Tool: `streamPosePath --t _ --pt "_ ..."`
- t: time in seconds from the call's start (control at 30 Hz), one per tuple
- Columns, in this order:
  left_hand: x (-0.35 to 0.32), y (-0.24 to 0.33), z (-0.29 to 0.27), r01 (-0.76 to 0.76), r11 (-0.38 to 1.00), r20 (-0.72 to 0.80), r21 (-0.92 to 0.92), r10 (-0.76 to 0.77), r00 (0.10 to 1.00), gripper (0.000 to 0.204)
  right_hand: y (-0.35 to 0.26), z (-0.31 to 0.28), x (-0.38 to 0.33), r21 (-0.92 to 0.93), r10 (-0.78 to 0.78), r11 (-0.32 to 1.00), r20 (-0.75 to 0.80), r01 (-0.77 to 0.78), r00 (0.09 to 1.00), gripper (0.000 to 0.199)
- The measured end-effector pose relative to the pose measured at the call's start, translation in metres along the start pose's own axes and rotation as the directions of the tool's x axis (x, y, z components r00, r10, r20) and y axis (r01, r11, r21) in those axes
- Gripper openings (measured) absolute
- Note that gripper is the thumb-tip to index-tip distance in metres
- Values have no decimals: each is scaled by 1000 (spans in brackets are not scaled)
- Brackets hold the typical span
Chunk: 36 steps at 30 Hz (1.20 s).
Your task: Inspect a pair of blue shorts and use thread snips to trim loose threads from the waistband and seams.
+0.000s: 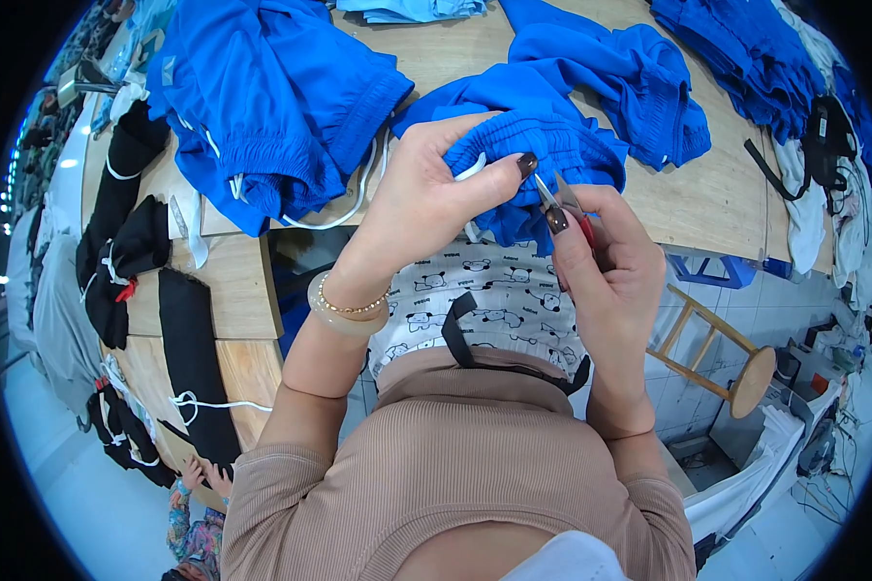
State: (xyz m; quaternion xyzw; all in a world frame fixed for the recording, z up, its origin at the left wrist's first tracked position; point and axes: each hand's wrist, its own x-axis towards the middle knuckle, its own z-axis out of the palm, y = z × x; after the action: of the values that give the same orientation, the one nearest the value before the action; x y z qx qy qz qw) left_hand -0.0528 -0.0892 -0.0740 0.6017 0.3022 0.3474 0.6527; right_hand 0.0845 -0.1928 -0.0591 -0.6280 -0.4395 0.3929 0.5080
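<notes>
My left hand (434, 192) is closed on the gathered elastic waistband of a pair of blue shorts (560, 140), its thumb pressed on the folds. White drawcord shows beside that thumb. In my right hand (606, 263) is a pair of thread snips (568, 199) with metal blades and some red on the handle. The blade tips point at the waistband, close to my left thumb. Whether they touch the cloth or a thread is too small to tell. The shorts lie partly on the wooden table (446, 44) and hang over its near edge.
More blue garments (271, 107) with white cords lie on the table to the left, and a blue pile (746, 48) sits far right. Rolled black garments (196, 358) rest on the left side table. A wooden stool (752, 382) stands right. Another person's hands (205, 474) appear lower left.
</notes>
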Motion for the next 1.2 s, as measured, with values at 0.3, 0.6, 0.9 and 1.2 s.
streamPosePath --t 0.3,0.6,0.9,1.2 --pt "0 0 -1 11 1000 5 23 -11 1000 21 -1 0 0 -22 28 999 -3 -28 1000 6" --pt "-1 0 -1 18 1000 7 -8 -18 1000 22 1 1 -1 -33 -13 999 18 13 1000 12" --pt "-1 0 1 17 999 14 -37 -16 1000 19 3 2 -1 24 19 1000 -15 -19 1000 8" --pt "-1 -3 1 -6 999 5 -36 6 1000 20 0 2 -1 0 32 999 -11 -32 999 7"
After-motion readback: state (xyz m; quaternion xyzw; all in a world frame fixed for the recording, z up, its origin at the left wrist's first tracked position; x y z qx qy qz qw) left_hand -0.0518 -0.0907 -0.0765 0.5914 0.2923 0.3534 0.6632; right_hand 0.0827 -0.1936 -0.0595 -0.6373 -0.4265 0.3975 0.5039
